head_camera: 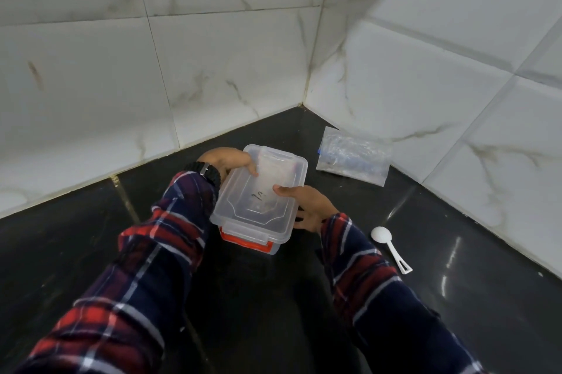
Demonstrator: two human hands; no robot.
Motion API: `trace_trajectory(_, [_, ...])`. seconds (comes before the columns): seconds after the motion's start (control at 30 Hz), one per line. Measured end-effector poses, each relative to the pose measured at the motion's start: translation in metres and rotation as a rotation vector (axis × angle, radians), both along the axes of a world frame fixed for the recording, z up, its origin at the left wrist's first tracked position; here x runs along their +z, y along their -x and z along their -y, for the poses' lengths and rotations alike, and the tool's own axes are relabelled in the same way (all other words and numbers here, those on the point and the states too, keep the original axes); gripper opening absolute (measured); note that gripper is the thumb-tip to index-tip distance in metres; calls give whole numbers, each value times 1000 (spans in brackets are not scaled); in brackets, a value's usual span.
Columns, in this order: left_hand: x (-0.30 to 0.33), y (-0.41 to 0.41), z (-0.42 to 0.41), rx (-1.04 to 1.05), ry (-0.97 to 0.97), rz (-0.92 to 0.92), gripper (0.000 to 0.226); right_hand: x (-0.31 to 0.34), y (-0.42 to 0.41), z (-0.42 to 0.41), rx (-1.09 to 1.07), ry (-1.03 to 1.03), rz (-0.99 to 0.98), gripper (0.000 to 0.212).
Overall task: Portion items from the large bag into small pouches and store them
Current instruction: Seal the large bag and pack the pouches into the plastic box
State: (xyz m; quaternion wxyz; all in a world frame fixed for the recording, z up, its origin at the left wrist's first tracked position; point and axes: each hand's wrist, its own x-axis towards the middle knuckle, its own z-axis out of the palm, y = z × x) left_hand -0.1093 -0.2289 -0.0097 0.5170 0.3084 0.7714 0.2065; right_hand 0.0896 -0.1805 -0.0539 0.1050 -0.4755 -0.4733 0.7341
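Note:
A clear plastic storage box [275,244] with orange clips stands on the black counter, and its translucent lid [258,194] sits tilted on top. My left hand [226,160] grips the lid's far left side, thumb over the edge. My right hand [307,206] holds the lid's right side, thumb on top and fingers below. What lies inside the box is blurred. A clear zip bag [352,159] with small clear pouches in it lies flat at the back right by the wall.
A white plastic scoop [387,244] lies on the counter right of the box. White marble-look tiled walls [213,69] meet in a corner just behind the box. The black counter [273,297] stretches toward me between my sleeves.

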Motion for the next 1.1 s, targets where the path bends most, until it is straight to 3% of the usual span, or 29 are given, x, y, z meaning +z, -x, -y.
trace_trajectory(0.13, [-11,-5,-10,94,-66,-5,87,10,8,-14,30,-44,45,108])
trace_trajectory(0.2, [-16,-7,-13,150,-121,-32,91,8,14,-22,-28,-61,0,93])
trace_trajectory(0.27, [-20,-7,-16,182,-160,-51,79,6,18,-30,-101,-50,-35,73])
trace_trajectory(0.33, [-18,-8,-21,185,-175,-96,64,4,19,-37,-148,-60,-16,72])
trace_trajectory(0.63, [6,-12,-36,-29,-74,-258,57,12,19,-56,-94,35,15,26])
trace_trajectory(0.77, [0,-5,-32,0,-88,-147,54,11,24,-58,-153,36,-53,39])
trace_trajectory(0.9, [-5,-1,-29,110,-161,17,42,6,30,-57,-174,-68,-104,69])
trace_trajectory(1.03, [-3,-6,-25,156,-238,170,40,10,27,-50,-149,-124,-182,40])
trace_trajectory(1.1, [-8,-4,-26,205,-306,202,49,9,27,-48,-193,-145,-215,43])
